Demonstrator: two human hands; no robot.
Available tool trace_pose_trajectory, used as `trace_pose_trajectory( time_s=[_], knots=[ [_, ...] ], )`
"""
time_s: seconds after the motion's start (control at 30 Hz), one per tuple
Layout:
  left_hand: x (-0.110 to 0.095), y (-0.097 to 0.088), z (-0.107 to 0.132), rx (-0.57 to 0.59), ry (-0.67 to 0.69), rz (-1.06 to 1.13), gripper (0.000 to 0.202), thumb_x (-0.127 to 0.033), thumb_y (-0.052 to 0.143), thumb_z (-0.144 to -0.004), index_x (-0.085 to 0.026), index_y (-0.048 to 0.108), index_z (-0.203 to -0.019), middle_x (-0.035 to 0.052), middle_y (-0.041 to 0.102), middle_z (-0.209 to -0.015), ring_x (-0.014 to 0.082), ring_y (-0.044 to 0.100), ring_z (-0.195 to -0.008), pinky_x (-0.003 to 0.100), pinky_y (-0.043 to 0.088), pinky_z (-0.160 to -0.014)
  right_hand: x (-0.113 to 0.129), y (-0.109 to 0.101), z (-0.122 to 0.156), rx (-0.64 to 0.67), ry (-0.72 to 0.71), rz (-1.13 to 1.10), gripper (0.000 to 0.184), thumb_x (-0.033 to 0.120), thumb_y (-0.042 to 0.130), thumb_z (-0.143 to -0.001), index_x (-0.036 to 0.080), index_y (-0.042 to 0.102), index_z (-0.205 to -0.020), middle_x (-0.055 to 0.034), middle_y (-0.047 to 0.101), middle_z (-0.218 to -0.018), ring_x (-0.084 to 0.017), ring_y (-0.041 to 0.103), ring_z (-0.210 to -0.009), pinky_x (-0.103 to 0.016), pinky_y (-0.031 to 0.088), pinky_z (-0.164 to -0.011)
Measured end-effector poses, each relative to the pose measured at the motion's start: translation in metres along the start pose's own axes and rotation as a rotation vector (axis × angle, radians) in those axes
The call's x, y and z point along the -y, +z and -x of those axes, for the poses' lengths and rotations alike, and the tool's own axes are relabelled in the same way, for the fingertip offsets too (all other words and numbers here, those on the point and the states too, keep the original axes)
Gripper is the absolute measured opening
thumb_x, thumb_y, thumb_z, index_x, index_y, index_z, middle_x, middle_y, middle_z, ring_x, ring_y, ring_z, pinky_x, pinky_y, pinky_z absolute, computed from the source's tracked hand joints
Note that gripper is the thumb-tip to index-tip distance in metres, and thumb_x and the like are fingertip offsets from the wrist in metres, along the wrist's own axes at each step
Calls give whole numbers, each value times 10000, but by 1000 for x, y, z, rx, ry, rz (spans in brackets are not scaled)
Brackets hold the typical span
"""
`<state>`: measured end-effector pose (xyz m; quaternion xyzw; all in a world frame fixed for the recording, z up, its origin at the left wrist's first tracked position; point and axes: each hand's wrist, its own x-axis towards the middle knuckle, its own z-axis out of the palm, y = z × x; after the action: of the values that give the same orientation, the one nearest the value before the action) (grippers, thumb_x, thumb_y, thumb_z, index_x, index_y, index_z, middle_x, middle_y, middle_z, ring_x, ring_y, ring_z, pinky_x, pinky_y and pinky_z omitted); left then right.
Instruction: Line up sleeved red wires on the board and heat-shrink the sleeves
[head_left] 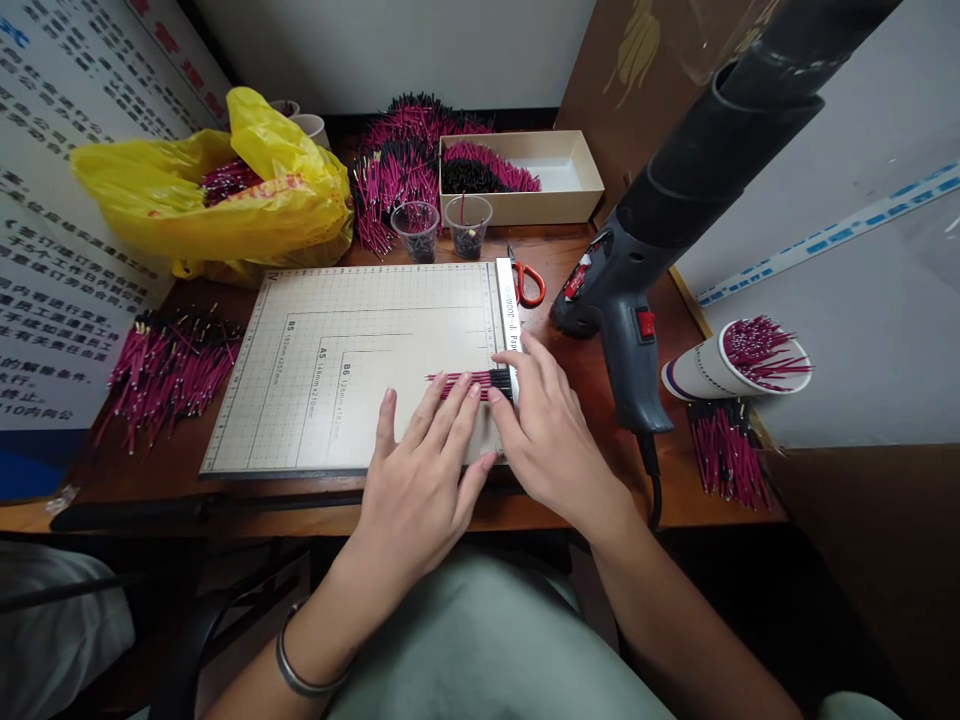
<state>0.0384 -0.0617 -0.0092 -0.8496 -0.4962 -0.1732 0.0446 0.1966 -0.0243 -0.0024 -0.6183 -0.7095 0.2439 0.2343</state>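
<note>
A small row of magenta wires with black ends (486, 384) lies flat on a paper cutter board (375, 320), its black ends at the board's raised right edge strip (508, 305). My left hand (424, 470) rests over the magenta part of the row with its fingers stretched out and pressing lightly. At the black ends is my right hand (551, 430), its fingers apart and its index finger and thumb touching around the row's right end. Neither hand is wrapped round anything.
A heat gun (626, 260) stands right of the board, near red-handled scissors (530, 285). Further back are two plastic cups (469, 228), a cardboard box (521, 207) and a yellow bag (300, 190). Wire piles lie left (169, 370) and right (726, 455), beside a tipped paper cup (694, 367).
</note>
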Motion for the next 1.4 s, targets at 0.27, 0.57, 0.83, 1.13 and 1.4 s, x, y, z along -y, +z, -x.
trace_pose_trajectory(
  time_s=[0.27, 0.57, 0.83, 1.13, 1.4],
  knots=[
    [-6, 4, -2, 38, 38, -14, 536, -385, 282, -1103, -67, 522, -1462, 91, 539, -1532, 241, 516, -1416, 400, -37, -1301, -4, -4, -4, -37, 2, -24, 462, 274, 311, -987, 171, 487, -1401, -143, 362, -1611, -265, 346, -1517, -555, 378, -1214],
    [0, 1, -12, 4, 14, -40, 525, -292, 263, -1092, 0, 488, -1466, 161, 501, -1551, 274, 496, -1435, 425, 19, -1288, 4, -2, -10, 24, 74, 36, 330, 292, 325, -1007, 195, 571, -1204, -141, 322, -1616, -328, 370, -1489, -594, 421, -1141],
    [5, 7, -13, 46, 29, -66, 537, -308, 238, -1096, -10, 500, -1457, 161, 514, -1541, 301, 513, -1420, 504, 230, -1238, 4, -6, -19, 48, 77, 44, 218, 264, 386, -999, 184, 568, -1088, -138, 388, -1569, -330, 417, -1443, -582, 414, -1144],
    [3, 14, -20, 24, 113, -64, 574, -303, 233, -1076, 52, 515, -1428, 230, 518, -1517, 328, 519, -1414, 497, 378, -1192, 0, -5, -26, -45, 23, -39, 250, 221, 367, -961, 189, 563, -1114, -155, 372, -1585, -340, 430, -1441, -621, 417, -1126],
    [9, 16, -25, 68, 142, -49, 626, -358, 200, -1084, 60, 482, -1456, 232, 468, -1557, 337, 475, -1447, 470, 421, -1175, -21, -19, -6, -250, -67, -179, 211, 295, 407, -988, 190, 579, -1051, -141, 584, -1379, -187, 527, -1368, -411, 461, -1160]
  ],
)
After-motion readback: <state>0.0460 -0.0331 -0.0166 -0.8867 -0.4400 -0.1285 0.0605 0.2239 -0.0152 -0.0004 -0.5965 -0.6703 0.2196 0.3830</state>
